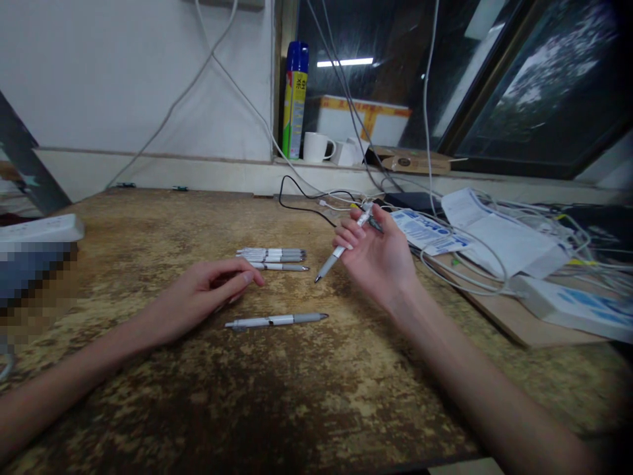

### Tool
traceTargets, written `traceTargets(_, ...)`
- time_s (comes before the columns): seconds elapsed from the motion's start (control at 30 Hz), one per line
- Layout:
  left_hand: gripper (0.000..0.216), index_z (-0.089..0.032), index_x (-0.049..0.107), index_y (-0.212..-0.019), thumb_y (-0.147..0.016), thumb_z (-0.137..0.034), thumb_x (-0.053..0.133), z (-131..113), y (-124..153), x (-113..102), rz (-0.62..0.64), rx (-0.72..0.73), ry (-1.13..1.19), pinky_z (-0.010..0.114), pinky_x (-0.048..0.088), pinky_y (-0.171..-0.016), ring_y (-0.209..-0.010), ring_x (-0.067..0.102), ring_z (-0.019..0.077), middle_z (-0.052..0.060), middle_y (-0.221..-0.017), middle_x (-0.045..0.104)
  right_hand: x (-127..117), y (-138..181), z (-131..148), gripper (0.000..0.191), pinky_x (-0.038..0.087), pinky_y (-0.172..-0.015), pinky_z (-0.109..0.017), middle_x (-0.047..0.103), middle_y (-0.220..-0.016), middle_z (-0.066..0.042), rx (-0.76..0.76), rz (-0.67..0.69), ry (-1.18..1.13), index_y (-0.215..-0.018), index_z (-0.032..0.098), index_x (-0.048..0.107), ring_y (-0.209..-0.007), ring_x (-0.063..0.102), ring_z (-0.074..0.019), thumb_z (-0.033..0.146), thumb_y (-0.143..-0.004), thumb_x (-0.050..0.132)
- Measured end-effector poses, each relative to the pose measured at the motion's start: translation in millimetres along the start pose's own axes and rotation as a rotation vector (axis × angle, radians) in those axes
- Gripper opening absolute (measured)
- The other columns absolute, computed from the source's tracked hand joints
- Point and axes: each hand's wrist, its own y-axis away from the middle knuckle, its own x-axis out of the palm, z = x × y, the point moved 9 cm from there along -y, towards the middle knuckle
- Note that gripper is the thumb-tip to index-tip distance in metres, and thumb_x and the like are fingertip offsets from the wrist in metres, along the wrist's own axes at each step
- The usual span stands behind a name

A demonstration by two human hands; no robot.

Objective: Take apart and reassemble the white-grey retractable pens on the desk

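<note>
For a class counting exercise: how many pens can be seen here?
At least 5: one held pen in the right hand, one lone pen lying nearest the viewer, and at least three in the pen row beside the left hand. Overlap there may hide more.

Spray can (295,105): "杀虫". Box tape (366,109), blue-printed packet (429,231): lettering too blurred to read.

pen (280,267) end behind L hand (212,284), obj. (30,270) pixelated

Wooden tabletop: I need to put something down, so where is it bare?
Bare patches: nearer the camera than the lone flat-lying pen, and left of the grouped pens, beyond the left hand. Crowded: the right side, with papers and tangled cables.
</note>
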Motion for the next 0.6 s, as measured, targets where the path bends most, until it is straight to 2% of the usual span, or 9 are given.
traceTargets(0.17, 0.038, -0.024, 0.074, -0.107, -0.104, -0.053, 0.049, -0.8, 0.6, -0.3, 0.002, -0.008, -0.007, 0.025, 0.035, -0.057, -0.064, 0.05, 0.0158, -0.002, -0.069, 0.052, -3.8, 1.9, 3.0, 0.031, 0.04, -0.057, -0.03, 0.021, -0.064, 0.005, -0.015, -0.007, -0.018, -0.073, 0.026, 0.046, -0.055, 0.024, -0.0171, 0.045, -0.098, 0.05)
traceTargets(0.47, 0.036, -0.025, 0.073, -0.108, -0.105, -0.052, 0.05, 4.0, 1.3, 1.1, 0.011, -0.001, 0.002, 0.025, 0.034, -0.058, -0.066, 0.05, 0.0155, -0.002, -0.072, 0.052, -4.0, 2.8, 4.2, 0.022, 0.041, -0.062, -0.031, 0.023, -0.066, 0.004, -0.01, -0.023, -0.094, -0.079, 0.026, 0.05, -0.057, 0.026, -0.0178, 0.04, -0.096, 0.05)
traceTargets(0.6, 0.038, -0.024, 0.074, -0.108, -0.104, -0.053, 0.05, 1.5, 1.4, 0.7, 0.008, -0.004, 0.001, 0.025, 0.034, -0.057, -0.065, 0.05, 0.0156, -0.002, -0.071, 0.052, -4.6, 3.6, 7.4, 0.025, 0.043, -0.063, -0.032, 0.025, -0.065, 0.004, -0.031, -0.036, -0.076, -0.08, 0.027, 0.05, -0.057, 0.029, -0.0178, 0.047, -0.096, 0.054)
